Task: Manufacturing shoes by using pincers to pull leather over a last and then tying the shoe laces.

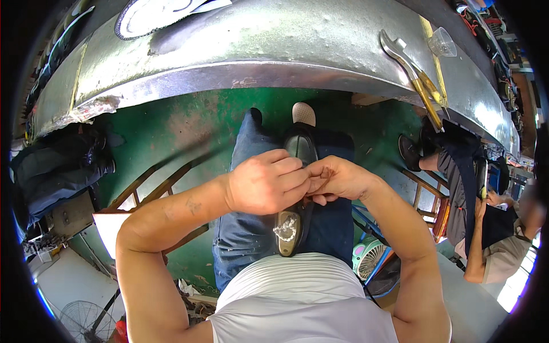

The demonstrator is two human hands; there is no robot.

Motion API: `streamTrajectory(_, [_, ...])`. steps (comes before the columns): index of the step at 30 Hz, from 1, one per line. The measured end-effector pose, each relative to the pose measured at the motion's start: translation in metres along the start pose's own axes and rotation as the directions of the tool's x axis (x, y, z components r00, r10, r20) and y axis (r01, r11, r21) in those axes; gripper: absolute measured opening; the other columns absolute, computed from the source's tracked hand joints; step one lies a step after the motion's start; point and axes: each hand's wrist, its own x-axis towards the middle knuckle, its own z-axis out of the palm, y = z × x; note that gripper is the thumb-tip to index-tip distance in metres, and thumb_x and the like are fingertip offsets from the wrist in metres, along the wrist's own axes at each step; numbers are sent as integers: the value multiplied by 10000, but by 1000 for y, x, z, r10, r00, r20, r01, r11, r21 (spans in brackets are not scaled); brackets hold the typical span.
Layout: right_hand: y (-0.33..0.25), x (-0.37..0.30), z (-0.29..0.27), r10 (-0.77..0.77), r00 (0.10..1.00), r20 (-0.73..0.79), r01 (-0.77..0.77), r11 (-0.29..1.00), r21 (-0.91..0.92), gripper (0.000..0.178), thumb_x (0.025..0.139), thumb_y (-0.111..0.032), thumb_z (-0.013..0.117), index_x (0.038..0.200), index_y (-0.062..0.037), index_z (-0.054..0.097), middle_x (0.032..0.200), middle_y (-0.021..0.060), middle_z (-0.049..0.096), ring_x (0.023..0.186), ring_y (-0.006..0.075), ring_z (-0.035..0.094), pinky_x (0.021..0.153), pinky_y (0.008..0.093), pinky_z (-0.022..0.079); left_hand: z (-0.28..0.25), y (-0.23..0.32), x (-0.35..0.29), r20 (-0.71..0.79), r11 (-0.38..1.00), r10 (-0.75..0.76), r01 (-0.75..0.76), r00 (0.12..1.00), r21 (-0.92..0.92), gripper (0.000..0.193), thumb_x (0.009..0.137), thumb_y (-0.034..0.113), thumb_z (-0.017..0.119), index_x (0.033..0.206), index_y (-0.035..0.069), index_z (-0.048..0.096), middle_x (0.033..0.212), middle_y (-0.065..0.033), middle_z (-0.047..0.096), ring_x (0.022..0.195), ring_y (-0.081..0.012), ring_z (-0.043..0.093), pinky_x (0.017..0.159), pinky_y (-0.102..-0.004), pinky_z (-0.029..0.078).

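A black leather shoe (301, 147) lies across my lap with its toe pointing away from me. At its near end a shoe last (287, 247) shows, with a white patch of residue on its top. My left hand (267, 182) is closed over the left side of the shoe, its fingers curled. Pressed close to it, my right hand (338, 178) has its thumb and fingers pinched together above the shoe's middle. Whatever the fingers grip is too small or too covered to make out. The middle of the shoe is hidden under both hands.
Ahead runs a metal-topped bench (274, 43) carrying lasting pincers (409, 66), a yellow-handled tool (430, 87) and a clear plastic cup (442, 43). A small green fan (369, 257) stands by my right side. Another person (503, 246) sits at the right. Wooden stools flank me.
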Motion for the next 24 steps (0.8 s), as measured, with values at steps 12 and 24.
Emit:
streamTrajectory(12, [16,-26,11,-335,904,-267,298,939,-169,186,958,-95,654,1107,13,630,976,75,707,932,126,677,812,255,521,18,72,-87,556,-526,-825,223,101,-821,202,984,137,637,1097,-26,676,1000,-104,713,858,-163,676,701,-286,537])
streamTrajectory(24, [12,-32,20,-407,877,-254,413,910,-33,184,993,-83,582,1148,16,579,971,102,682,866,164,678,806,309,537,-11,70,-50,41,742,-671,670,741,34,478,764,-2,731,1222,3,592,1325,-231,525,1191,-343,572,810,-418,536])
